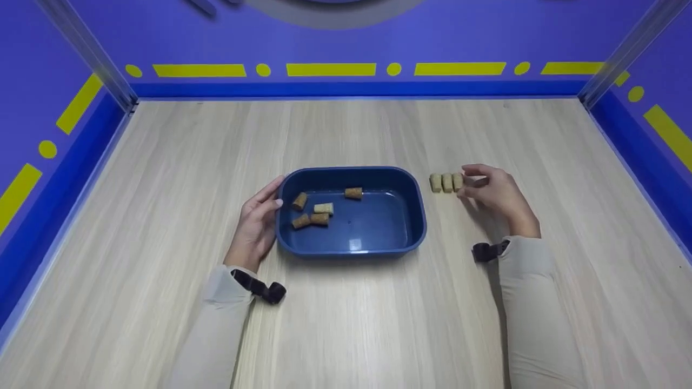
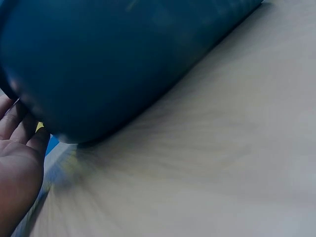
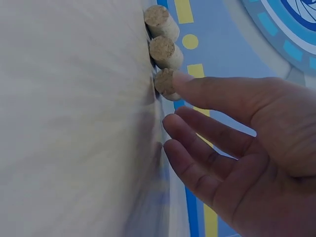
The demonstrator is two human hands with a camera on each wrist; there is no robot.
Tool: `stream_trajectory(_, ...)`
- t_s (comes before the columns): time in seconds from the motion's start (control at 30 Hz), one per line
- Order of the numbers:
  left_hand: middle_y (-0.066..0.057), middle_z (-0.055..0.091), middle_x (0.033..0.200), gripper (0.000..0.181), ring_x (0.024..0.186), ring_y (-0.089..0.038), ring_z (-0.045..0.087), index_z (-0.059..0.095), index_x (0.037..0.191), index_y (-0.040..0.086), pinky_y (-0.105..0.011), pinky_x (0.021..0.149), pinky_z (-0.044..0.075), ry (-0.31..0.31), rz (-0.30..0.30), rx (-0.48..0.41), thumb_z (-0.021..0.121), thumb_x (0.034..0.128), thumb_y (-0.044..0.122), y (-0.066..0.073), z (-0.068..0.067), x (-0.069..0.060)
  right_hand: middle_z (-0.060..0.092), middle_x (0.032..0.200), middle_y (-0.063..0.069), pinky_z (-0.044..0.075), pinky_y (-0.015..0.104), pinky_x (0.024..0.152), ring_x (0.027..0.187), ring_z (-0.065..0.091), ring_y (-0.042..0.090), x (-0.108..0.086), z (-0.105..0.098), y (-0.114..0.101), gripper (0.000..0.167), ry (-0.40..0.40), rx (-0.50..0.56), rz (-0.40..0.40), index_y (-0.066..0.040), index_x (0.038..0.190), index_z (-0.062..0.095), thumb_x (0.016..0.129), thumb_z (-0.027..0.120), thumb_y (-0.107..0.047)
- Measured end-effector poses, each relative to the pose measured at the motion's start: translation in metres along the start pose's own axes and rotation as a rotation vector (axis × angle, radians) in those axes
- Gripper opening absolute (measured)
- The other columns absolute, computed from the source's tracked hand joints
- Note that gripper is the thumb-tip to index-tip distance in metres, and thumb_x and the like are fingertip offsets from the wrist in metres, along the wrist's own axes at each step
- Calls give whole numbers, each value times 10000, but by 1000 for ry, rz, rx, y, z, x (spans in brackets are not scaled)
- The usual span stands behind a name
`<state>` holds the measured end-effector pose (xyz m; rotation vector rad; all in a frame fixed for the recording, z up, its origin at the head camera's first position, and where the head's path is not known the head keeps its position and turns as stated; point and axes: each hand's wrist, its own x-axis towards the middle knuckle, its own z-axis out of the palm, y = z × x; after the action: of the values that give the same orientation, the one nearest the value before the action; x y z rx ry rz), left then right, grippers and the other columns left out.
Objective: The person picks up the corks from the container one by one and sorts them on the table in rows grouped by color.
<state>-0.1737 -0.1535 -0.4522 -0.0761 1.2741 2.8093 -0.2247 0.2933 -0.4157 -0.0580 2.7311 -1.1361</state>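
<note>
A dark blue rectangular plastic box (image 1: 378, 251) sits mid-table with several brown corks and one paler cork (image 1: 324, 208) in its left half. My left hand (image 1: 254, 224) holds the box's left side, thumb at the rim and fingers along the outer wall; the left wrist view shows those fingers (image 2: 22, 129) against that wall. To the right of the box, three pale corks (image 1: 447, 182) stand side by side in a row. My right hand (image 1: 500, 197) pinches the rightmost cork (image 3: 165, 83) between thumb and index finger; the index fingertip is hidden in the right wrist view.
The light wood-grain table (image 1: 346, 313) is bounded at the back and sides by blue panels (image 1: 346, 46) with yellow dashes and dots. Metal posts (image 1: 616, 54) stand at the back corners. A small black camera is strapped at each wrist.
</note>
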Motion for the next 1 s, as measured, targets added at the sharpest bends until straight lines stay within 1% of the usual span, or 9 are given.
stream_trajectory(0.07, -46, 643, 1218, 478, 1122, -132, 610, 584, 1292, -6, -217, 860, 513, -4, 6, -2, 431, 862, -148, 1, 1, 1, 500, 1413, 169, 492, 297, 844, 1188, 562, 334, -1, -3, -4, 540, 18, -2, -19, -67, 1413, 468, 903, 637, -121)
stream_trajectory(0.1, -43, 644, 1219, 478, 1123, -131, 608, 584, 1292, -5, -217, 861, 512, -8, 9, -1, 434, 861, -146, 1, 1, 1, 508, 1404, 172, 487, 300, 857, 1183, 565, 338, -2, -4, -6, 523, 32, -5, -35, -63, 1404, 479, 906, 630, -114)
stream_trajectory(0.13, -42, 644, 1220, 477, 1124, -131, 608, 586, 1291, -3, -217, 863, 512, -9, 11, 1, 439, 859, -144, 1, 1, 1, 515, 1395, 178, 485, 292, 857, 1176, 570, 341, -3, -5, -8, 505, 46, -7, -60, -54, 1396, 487, 911, 620, -106)
stream_trajectory(0.27, -32, 643, 1226, 479, 1135, -124, 602, 590, 1292, 8, -220, 872, 510, -13, 18, 17, 461, 853, -136, 1, -1, -1, 572, 1334, 175, 461, 145, 766, 1126, 606, 338, -4, -7, -21, 444, 108, -18, -146, -44, 1343, 545, 913, 625, -124)
stream_trajectory(0.33, -27, 644, 1227, 474, 1140, -123, 600, 605, 1278, 20, -222, 879, 509, -10, 16, 22, 468, 851, -132, 1, -2, -2, 595, 1307, 165, 447, 102, 734, 1099, 622, 327, -5, -7, -29, 428, 123, -24, -179, -51, 1322, 567, 911, 635, -147)
stream_trajectory(0.53, -17, 636, 1240, 482, 1150, -114, 592, 578, 1305, 6, -221, 899, 501, -18, 14, 33, 480, 852, -126, 0, -4, -2, 635, 1248, 142, 465, 125, 768, 1039, 647, 292, -5, -10, -58, 379, 122, -32, -262, -66, 1275, 612, 911, 646, -168)
stream_trajectory(0.63, -19, 626, 1248, 498, 1149, -113, 590, 531, 1338, -30, -220, 900, 500, -23, 17, 38, 484, 852, -129, 0, -4, -1, 650, 1221, 137, 500, 176, 816, 1027, 650, 281, -3, -11, -75, 357, 99, -30, -297, -62, 1251, 629, 910, 649, -162)
stream_trajectory(0.83, -17, 632, 1240, 499, 1146, -115, 600, 536, 1336, -19, -218, 887, 510, -21, 12, 44, 486, 851, -122, 0, -3, 1, 659, 1187, 161, 523, 404, 898, 1025, 650, 295, 3, -8, -106, 342, -9, -64, -366, -44, 1237, 635, 902, 645, -112)
stream_trajectory(1.0, -14, 637, 1233, 501, 1154, -117, 599, 546, 1329, -12, -220, 888, 513, -19, 14, 53, 491, 844, -121, -1, -3, 2, 674, 1166, 140, 528, 426, 896, 1017, 659, 278, 6, 2, -128, 346, -109, -126, -394, -55, 1236, 638, 891, 650, -89)
